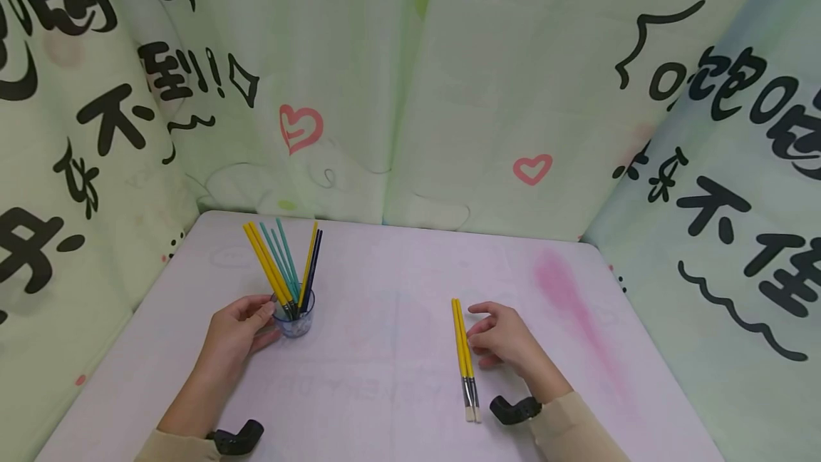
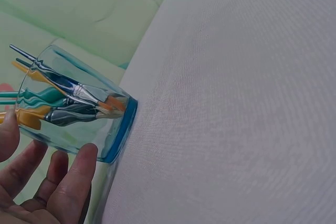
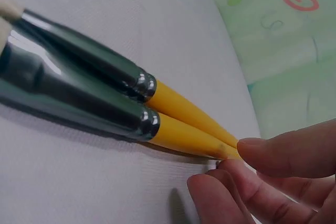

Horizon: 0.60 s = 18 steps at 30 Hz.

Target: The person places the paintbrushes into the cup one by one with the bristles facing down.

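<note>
On the left of the table, my left hand [image 1: 240,326] holds the side of a clear, blue-tinted glass cup [image 2: 113,135]. Its thumb is near the rim and its other fingers curve along the wall. Several paintbrushes [image 1: 276,266] stand bristles down in the cup, with yellow, teal and dark blue handles. Two yellow-handled paintbrushes [image 1: 463,348] lie side by side on the right, their pale bristles toward me. Close beside their handles is my right hand [image 1: 503,341], fingers loosely bent. In the right wrist view its thumb [image 3: 278,150] overlaps the handles; firm contact cannot be made out.
The table has a pale cloth [image 1: 372,391] with a pink smear [image 1: 577,305] at the right. Printed curtains [image 1: 385,91] hang behind it and along both sides. A black wrist-worn piece [image 1: 237,438] sits on each forearm.
</note>
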Tool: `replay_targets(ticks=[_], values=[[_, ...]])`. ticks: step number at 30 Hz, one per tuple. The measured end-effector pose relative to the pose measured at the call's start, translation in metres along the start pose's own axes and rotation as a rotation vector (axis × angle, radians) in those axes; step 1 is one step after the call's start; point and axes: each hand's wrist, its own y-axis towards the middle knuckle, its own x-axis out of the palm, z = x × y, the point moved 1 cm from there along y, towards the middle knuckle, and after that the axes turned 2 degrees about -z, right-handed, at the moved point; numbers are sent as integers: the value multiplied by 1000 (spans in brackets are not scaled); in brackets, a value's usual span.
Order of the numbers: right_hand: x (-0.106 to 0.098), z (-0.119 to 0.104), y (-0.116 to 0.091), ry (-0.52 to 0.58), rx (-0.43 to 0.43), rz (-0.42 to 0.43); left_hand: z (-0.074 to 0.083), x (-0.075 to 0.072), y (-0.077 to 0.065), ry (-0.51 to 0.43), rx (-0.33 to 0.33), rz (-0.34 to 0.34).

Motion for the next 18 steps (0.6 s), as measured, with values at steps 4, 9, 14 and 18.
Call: replay_targets(ticks=[4,9,14,18], values=[[2,1,4,-41,12,-10,-1,0,1,-1,-5,1],[5,-1,5,-96,40,-6,-1,1,0,8,-6,3],[8,-4,9,-135,79,-4,-1,1,0,13,-9,4],[10,-7,11,-164,88,-9,-1,0,0,15,-17,0]])
